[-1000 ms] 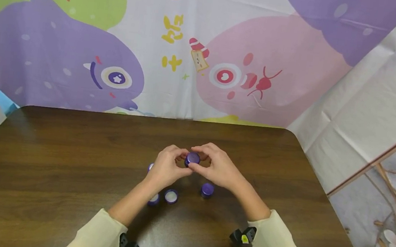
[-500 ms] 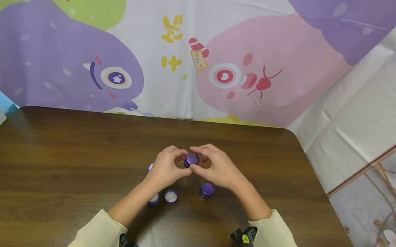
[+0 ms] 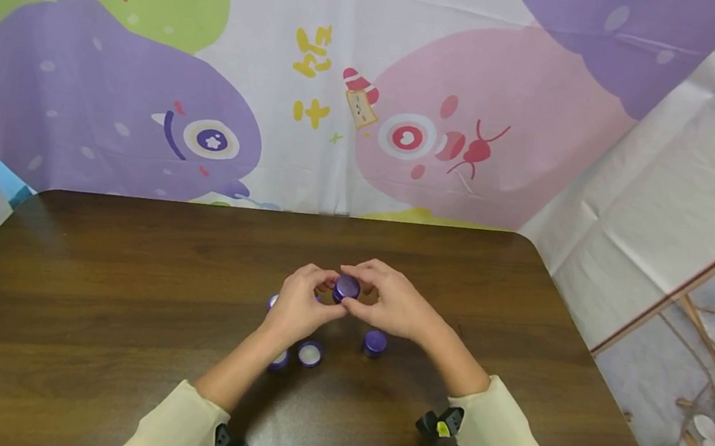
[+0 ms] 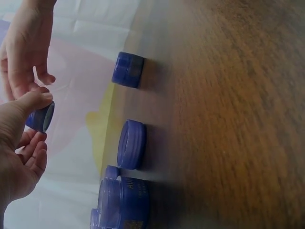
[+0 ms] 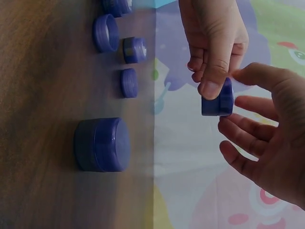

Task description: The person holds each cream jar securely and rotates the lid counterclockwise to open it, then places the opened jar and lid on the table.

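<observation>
– left hand (image 3: 303,298) clamped on the small purple jar (image 3: 346,289)!
– right hand (image 3: 396,304) in there too, pinching the same jar. where's it held?
– up over the table (image 3: 120,298), well in from the far edge; a capped jar (image 3: 374,342) stands below, nearer the right edge, an upturned lid (image 3: 310,354) nearer the left.

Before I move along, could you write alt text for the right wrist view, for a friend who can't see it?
A person's left hand and right hand grip a lidded purple jar before a cartoon-printed cloth. In this sideways view, a closed jar stands on the wooden table, with more purple pieces beyond it.
</observation>
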The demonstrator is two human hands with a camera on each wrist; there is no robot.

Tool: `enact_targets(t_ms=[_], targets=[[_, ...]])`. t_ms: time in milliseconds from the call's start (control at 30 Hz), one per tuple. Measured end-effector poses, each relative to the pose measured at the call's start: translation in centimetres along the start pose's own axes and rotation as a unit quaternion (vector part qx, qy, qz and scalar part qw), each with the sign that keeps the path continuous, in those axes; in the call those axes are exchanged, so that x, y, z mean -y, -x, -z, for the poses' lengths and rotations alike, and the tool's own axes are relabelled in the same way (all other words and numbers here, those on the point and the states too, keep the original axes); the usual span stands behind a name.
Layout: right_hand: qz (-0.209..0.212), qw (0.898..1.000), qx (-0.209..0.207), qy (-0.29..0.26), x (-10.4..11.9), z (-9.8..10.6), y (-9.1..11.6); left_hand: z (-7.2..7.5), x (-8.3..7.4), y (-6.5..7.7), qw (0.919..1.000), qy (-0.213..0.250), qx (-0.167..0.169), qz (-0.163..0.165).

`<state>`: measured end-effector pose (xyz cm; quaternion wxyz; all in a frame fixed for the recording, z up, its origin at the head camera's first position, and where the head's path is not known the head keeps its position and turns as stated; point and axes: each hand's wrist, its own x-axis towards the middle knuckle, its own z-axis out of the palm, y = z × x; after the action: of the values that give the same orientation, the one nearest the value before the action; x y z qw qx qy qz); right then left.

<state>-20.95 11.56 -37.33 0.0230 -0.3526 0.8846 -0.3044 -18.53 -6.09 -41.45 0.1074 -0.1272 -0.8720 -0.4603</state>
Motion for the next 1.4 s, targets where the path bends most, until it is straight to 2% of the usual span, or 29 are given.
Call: enact_targets(t_ms=[200,467,700,933,1000,1200,1300,1400], targets=[[-0.014,0.998,-0.057,0.013,0.09,-0.14,-0.15,0.00,0.14,0.01,1.0000,0.004,-0.008,0.001],[0.007,1.000,-0.014,-0.016,0.18,-0.05,-0.06,0.07,0.08,0.19,0.9993,0.028,-0.022,0.009],[-0.008,0.997,-0.070,-0.011,0.43,-0.32,-0.22,0.34,-0.16,0.50,0.9986,0.040,-0.027,0.022],[0.015,0.999,-0.023,-0.028,0.33,-0.37,-0.16,0.34,-0.11,0.77,0.9984,0.041,-0.033,0.020],[0.012,0.999,-0.027,-0.030,0.41,-0.39,-0.12,0.35,-0.05,0.80,0.9983,0.042,-0.035,0.022],[-0.009,0.996,-0.081,-0.019,0.64,-0.53,-0.21,0.43,-0.03,0.76,0.9982,0.034,-0.042,0.026],[-0.005,0.997,-0.073,-0.014,0.62,-0.57,-0.32,0.41,0.00,0.76,0.9983,0.030,-0.043,0.025],[0.012,0.999,-0.047,-0.009,0.58,-0.48,-0.31,0.38,0.07,0.79,0.9984,0.029,-0.042,0.024]])
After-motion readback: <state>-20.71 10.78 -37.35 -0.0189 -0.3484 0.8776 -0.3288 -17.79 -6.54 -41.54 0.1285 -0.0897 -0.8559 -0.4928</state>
